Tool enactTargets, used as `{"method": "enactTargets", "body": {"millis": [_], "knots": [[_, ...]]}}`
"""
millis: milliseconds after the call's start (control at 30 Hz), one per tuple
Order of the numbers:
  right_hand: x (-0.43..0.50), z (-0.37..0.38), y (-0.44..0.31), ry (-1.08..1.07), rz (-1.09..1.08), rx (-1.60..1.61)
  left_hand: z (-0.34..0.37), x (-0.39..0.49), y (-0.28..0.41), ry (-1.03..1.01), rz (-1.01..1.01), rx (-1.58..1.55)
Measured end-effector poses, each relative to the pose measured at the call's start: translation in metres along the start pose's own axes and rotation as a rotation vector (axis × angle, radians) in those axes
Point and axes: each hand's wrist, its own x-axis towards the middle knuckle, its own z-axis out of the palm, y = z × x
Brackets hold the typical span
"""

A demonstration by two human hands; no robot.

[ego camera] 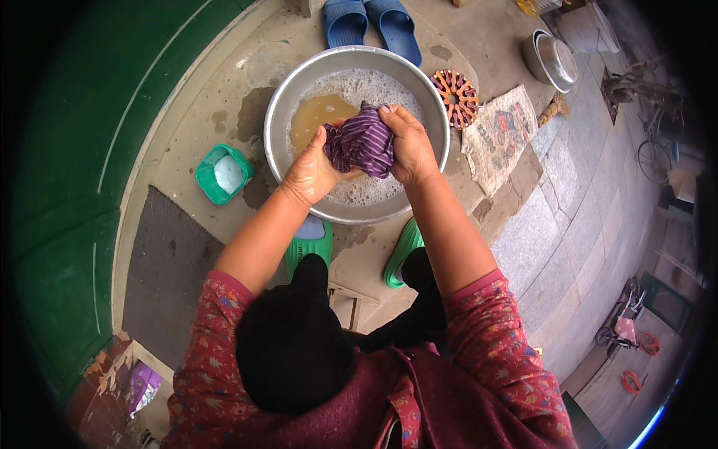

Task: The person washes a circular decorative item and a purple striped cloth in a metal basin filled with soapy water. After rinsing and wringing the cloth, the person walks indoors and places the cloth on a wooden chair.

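Note:
A bunched purple striped cloth (363, 140) is held between both my hands above a round metal basin (273, 120). My left hand (315, 168) cups it from the left, thumb up and fingers partly hidden beneath it. On the right side, my right hand (409, 143) grips the cloth with thumb and fingers. Below the cloth, the basin holds cloudy brownish water (317, 115) with white suds (387, 84) around it. Left of the basin stands a green plastic container (216, 193) with something white inside.
Blue slippers (392, 28) lie beyond the basin. To its right are an orange-and-brown round trivet (470, 101), a printed cloth sack (499, 140) and metal bowls (552, 59). A dark mat (165, 269) lies left, beside a green door (61, 168). Green slippers (317, 247) are on my feet.

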Motion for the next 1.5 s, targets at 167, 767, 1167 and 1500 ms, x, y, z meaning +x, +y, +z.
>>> {"method": "enactTargets", "body": {"millis": [167,767,1167,1500], "knots": [[0.000,-0.012,-0.007,-0.032,0.093,-0.071,0.003,-0.003,0.006,-0.071,0.062,0.248],[-0.008,0.028,0.019,0.312,-0.362,-1.201,0.004,0.004,-0.030,0.268,0.013,-0.027],[-0.015,0.034,0.020,0.151,-0.464,-1.084,0.017,0.008,-0.024,0.227,0.024,0.033],[-0.041,0.028,0.037,-0.080,-0.950,-1.256,0.020,0.006,-0.007,0.246,-0.103,-0.115]]}}
